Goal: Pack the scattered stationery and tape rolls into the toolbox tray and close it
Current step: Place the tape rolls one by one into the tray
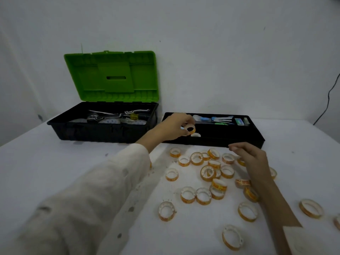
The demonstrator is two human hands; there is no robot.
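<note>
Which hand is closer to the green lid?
Left. The left hand, holding a tape roll over the tray's left end, is below and right of the lid. The right hand is farther right, above the loose rolls before the tray.

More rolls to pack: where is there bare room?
Tray front compartment, right of the white roll; table left, before the toolbox. Crowded: tray's back strip with stationery, table before the tray with tape rolls.

A black cable (329, 96) hangs down the white wall (220, 43) behind the white table (55, 162).
</note>
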